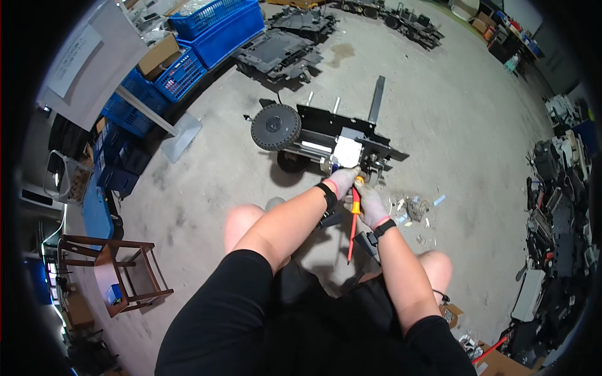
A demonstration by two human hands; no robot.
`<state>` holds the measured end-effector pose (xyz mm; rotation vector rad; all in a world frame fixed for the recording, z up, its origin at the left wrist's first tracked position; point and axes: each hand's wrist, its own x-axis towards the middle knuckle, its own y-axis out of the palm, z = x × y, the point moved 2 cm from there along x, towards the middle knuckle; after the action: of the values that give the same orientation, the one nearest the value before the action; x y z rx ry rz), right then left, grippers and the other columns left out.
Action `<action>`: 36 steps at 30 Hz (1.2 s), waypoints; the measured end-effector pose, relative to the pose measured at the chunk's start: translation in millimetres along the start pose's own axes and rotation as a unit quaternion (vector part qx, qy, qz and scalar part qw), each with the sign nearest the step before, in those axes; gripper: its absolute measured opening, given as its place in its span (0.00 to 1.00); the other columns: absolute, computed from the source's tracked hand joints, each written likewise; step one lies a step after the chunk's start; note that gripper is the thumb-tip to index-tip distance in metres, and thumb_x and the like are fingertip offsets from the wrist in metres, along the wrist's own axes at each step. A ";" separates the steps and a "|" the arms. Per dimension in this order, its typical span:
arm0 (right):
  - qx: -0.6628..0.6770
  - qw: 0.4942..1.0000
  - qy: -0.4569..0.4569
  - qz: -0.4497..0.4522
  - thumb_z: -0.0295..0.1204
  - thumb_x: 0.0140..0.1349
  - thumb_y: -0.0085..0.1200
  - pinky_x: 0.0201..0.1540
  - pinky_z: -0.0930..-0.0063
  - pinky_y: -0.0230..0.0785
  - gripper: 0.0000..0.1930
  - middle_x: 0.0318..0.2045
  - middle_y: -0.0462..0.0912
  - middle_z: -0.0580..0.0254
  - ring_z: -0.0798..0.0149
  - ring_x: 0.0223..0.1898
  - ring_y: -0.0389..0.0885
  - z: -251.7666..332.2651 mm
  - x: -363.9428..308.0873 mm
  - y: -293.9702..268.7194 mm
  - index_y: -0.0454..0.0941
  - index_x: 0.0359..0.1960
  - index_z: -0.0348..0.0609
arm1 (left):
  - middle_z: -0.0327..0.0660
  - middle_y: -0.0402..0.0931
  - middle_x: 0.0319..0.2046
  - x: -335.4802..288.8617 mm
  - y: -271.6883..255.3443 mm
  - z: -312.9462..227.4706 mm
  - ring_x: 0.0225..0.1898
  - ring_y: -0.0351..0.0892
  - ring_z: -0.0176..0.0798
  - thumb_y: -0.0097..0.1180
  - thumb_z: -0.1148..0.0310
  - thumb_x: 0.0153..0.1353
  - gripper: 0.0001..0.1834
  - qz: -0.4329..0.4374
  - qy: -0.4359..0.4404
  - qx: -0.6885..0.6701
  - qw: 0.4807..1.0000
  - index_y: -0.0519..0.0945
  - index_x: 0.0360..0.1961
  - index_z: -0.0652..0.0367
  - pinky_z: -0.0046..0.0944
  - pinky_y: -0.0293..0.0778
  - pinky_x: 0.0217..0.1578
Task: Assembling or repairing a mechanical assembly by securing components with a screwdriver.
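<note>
A black wheeled metal frame [332, 119] lies on the floor ahead of me, with a black tyre [274, 127] at its left end. A silver box-shaped part [347, 152] sits on it near my hands. My left hand [342, 180], in a light glove, is closed at the lower edge of that part; its fingertips are partly hidden. Just to the right, my right hand [374, 207], also gloved, is closed around the handle of a red-and-yellow screwdriver [355, 203]. The screwdriver's red shaft points back toward me.
Small scraps [414, 208] litter the floor right of my hands. Blue crates [216, 34] and a white board on a stand [88, 56] are at the far left. A wooden chair [119, 276] stands left. More black frames [279, 53] lie beyond; piled parts [549, 207] line the right.
</note>
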<state>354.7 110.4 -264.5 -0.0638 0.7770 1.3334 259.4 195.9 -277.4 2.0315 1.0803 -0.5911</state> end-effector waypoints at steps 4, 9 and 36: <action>0.094 0.989 0.088 0.080 0.38 0.71 0.48 0.26 0.70 0.78 0.10 0.32 0.82 0.64 0.64 0.26 0.83 -2.2 8.0 17.8 0.72 0.46 0.47 | 0.37 0.80 0.31 9.5 -29.0 7.1 0.30 0.79 0.35 0.41 0.47 0.73 0.20 0.002 0.014 0.002 1.000 0.82 0.44 0.46 0.40 0.76 0.32; 0.100 0.988 0.093 0.067 0.33 0.69 0.47 0.16 0.79 0.58 0.04 0.22 0.72 0.71 0.74 0.15 0.67 -4.0 13.6 -6.8 0.69 0.37 0.50 | 0.37 0.77 0.28 -11.4 9.5 -7.3 0.23 0.74 0.36 0.46 0.49 0.70 0.18 -0.010 0.014 0.109 0.994 0.80 0.43 0.49 0.42 0.75 0.21; -0.524 0.818 -0.125 -0.203 0.32 0.59 0.55 0.40 0.54 0.75 0.13 0.33 0.81 0.39 0.41 0.37 0.83 3.5 -4.3 26.5 0.77 0.43 0.38 | 0.47 0.84 0.32 15.2 -7.6 9.4 0.32 0.81 0.37 0.60 0.56 0.64 0.19 -0.127 0.167 0.209 0.955 0.85 0.37 0.65 0.39 0.77 0.38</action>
<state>332.8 115.6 -249.4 -0.8673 -0.2727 1.1751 260.7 198.8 -296.6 2.4397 1.5372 -0.6642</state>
